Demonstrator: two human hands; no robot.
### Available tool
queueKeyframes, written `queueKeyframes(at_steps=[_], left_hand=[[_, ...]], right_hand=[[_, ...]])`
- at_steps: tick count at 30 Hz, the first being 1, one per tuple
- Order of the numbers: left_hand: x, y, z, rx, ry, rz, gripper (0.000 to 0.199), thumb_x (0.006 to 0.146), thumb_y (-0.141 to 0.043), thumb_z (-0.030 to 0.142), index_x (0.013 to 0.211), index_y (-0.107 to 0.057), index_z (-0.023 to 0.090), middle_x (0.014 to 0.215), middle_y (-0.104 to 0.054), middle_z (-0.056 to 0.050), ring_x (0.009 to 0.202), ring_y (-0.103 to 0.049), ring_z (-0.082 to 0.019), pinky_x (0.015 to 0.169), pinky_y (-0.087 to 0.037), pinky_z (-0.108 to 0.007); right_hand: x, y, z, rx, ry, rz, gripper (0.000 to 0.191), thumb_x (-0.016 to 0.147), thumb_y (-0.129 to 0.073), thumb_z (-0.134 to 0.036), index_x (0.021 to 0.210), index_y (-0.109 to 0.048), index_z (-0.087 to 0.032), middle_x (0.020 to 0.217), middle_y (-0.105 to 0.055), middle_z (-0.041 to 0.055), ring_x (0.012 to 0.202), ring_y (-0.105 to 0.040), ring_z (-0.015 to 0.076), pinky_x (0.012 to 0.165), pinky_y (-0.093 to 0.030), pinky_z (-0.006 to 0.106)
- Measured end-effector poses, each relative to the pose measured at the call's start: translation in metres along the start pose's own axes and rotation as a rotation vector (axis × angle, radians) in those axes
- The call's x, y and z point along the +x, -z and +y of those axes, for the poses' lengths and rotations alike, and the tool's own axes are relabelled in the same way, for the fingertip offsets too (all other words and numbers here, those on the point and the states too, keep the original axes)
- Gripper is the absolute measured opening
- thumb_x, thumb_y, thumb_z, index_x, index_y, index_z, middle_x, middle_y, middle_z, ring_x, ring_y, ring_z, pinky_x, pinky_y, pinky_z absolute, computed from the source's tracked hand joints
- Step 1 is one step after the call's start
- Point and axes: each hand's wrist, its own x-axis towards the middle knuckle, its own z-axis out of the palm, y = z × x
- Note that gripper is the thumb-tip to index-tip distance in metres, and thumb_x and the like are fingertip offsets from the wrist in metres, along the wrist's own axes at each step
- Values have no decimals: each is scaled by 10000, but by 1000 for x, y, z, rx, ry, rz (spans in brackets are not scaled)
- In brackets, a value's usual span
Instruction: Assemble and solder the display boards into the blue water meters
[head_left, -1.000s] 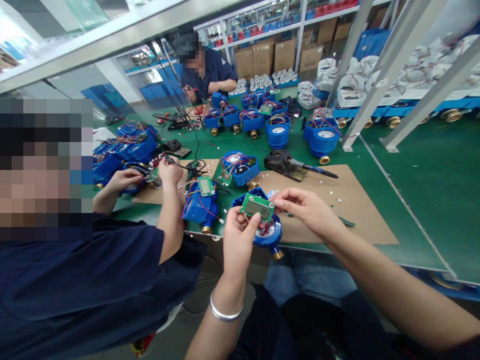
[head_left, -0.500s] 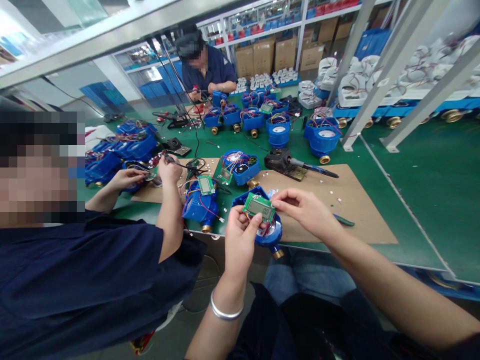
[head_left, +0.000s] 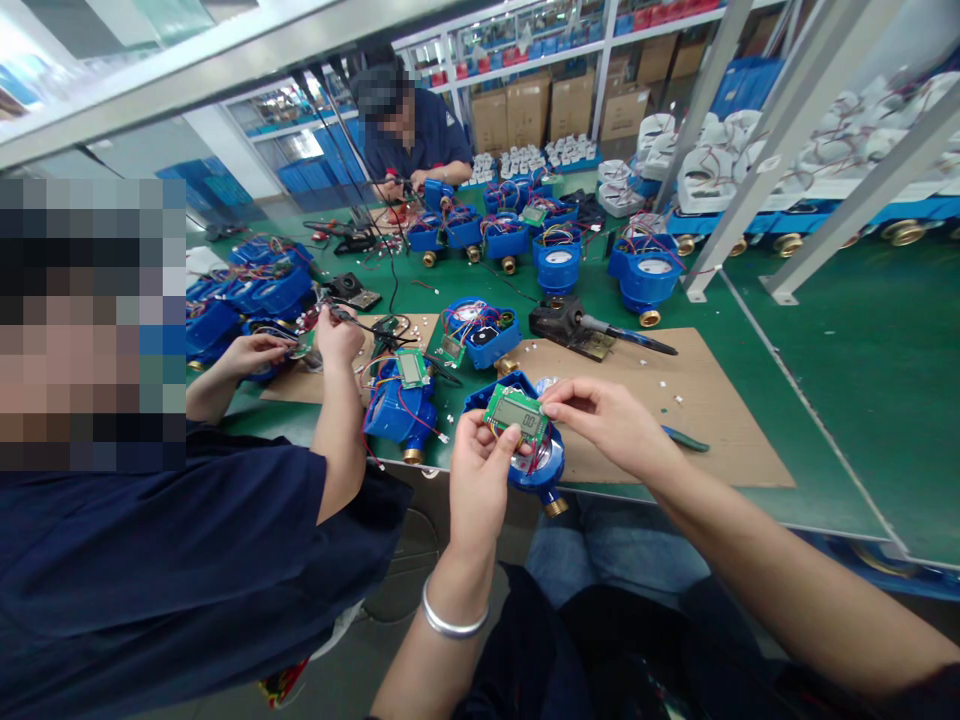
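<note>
My left hand [head_left: 484,475] grips a green circuit board [head_left: 491,410] with an LCD screen that reads digits like "00", thumb on its front edge. The fingertips of my right hand [head_left: 600,412] are pinched at the board's right corner; whether a small part is between them is hidden. Below the board sits a blue water meter [head_left: 546,468] with a brass fitting, at the table's front edge, partly covered by the board and my hands. Coloured wires run between board and meter. To the left, another blue meter [head_left: 390,410] has a circuit board [head_left: 411,369] with a screen resting on it.
A soldering iron [head_left: 630,335] lies in its stand [head_left: 566,325] on a cardboard sheet [head_left: 720,430], near green-handled cutters [head_left: 686,440]. Several blue meters [head_left: 504,238] stand behind. A co-worker's hands [head_left: 337,335] work at my left; another person [head_left: 412,130] sits across. Metal posts [head_left: 739,180] rise at right.
The board in my hands has shifted very slightly left and tilted a little. The co-worker at left has moved slightly, and the person across has brought their hands higher.
</note>
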Motion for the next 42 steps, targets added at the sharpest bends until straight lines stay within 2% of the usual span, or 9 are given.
queueKeyframes(at_steps=[5, 12, 19, 23, 27, 34, 42], left_hand=[[1, 1, -1, 11, -3, -1, 234, 831, -646, 280, 957, -473, 185, 803, -623, 12, 626, -613, -100, 603, -504, -199], [1, 3, 0, 21, 9, -19, 263, 819, -661, 312, 954, -469, 192, 800, -628, 6, 619, -612, -106, 580, -488, -194], [2, 4, -1, -2, 9, -13, 254, 815, -667, 298, 937, -475, 185, 790, -630, 10, 596, -606, -94, 566, -484, -186], [2, 4, -1, -8, 4, -4, 250, 820, -663, 301, 945, -479, 187, 787, -627, 15, 604, -608, -94, 568, -485, -185], [3, 4, -1, -9, 4, -2, 246, 820, -664, 296, 945, -484, 184, 770, -624, 18, 599, -611, -96, 564, -490, -184], [5, 3, -2, -34, -6, 8, 221, 830, -653, 262, 948, -489, 174, 787, -629, 22, 597, -616, -84, 566, -504, -175], [5, 3, -2, -45, -6, 3, 218, 826, -657, 257, 942, -490, 179, 784, -633, 24, 598, -621, -89, 565, -509, -180]], right_hand=[[1, -3, -1, -16, -1, 14, 154, 829, -611, -333, 789, -648, -189, 911, -689, 53, 869, -629, 199, 839, -492, 377], [3, -6, 6, 63, -80, 24, 175, 799, -637, -358, 816, -634, -184, 831, -672, 42, 759, -619, 175, 768, -513, 362], [4, -2, 5, 338, -198, -45, 241, 765, -694, -404, 811, -629, -177, 803, -656, 25, 756, -619, 146, 786, -515, 327], [4, -1, 3, 417, -254, -61, 276, 751, -716, -424, 817, -630, -170, 810, -664, 32, 771, -628, 147, 807, -516, 326], [4, 1, 1, 396, -245, -79, 274, 769, -699, -438, 830, -652, -175, 832, -672, 37, 788, -630, 151, 830, -511, 327], [2, 3, -3, 365, -209, -73, 280, 804, -663, -455, 870, -674, -183, 982, -690, 55, 874, -636, 165, 885, -499, 331], [4, 2, 2, 359, -240, -90, 241, 801, -671, -431, 847, -675, -194, 863, -676, 20, 821, -634, 144, 864, -506, 314]])
